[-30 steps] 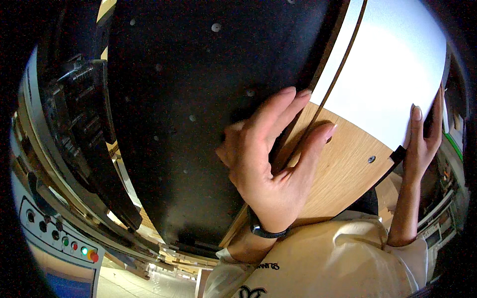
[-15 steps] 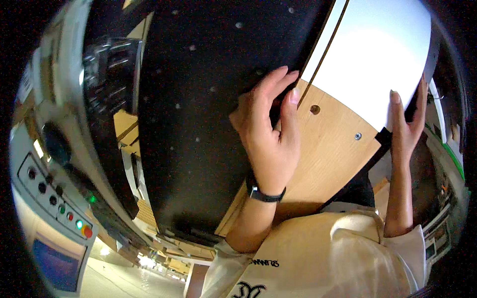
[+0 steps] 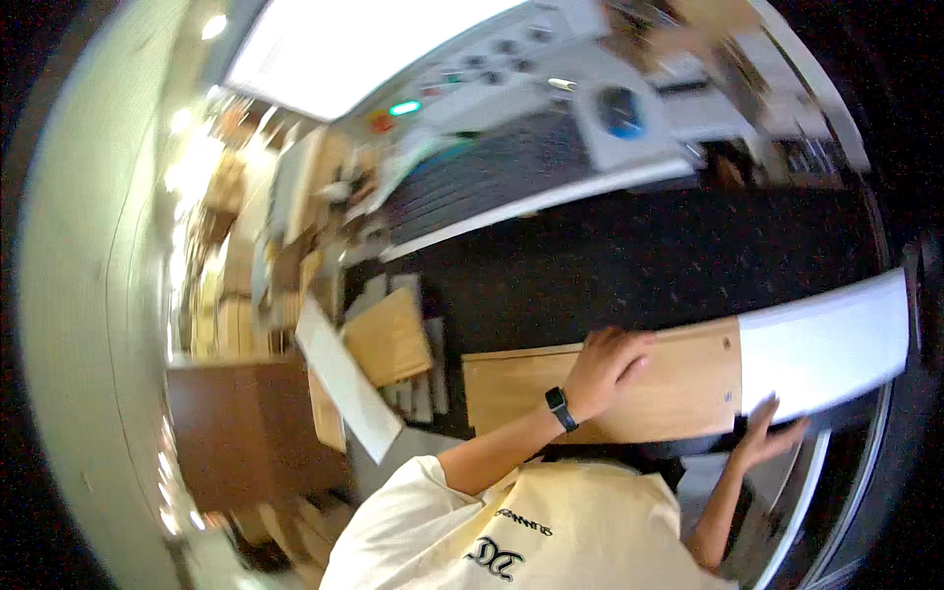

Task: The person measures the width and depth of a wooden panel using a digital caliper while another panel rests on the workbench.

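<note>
A long light-wood board (image 3: 678, 383) lies on the black work surface in front of me, with two small holes or fittings near its right end. Against that end, a white panel (image 3: 826, 344) continues the strip to the right. My left hand (image 3: 610, 372), with a dark watch on its wrist, is over the wood board. Its fingers are loosely bent and apart, somewhat blurred, with nothing visible in them. At the near edge of the white panel is my right hand (image 3: 765, 438), fingers spread; one fingertip overlaps the panel's edge, and whether it presses there I cannot tell.
Beyond the black surface (image 3: 629, 261) stands a machine with a button panel (image 3: 482, 74) and a bright screen (image 3: 364, 49). Loose wood and white boards (image 3: 388, 339) are stacked at the left, near a brown box-like block (image 3: 246, 423). A pale rail (image 3: 801, 506) runs at the right.
My view has swung left and widened, bringing in the machine and stacked boards. My left hand has moved from beside the board's edge to over the wood. My right hand's fingers have spread at the white panel.
</note>
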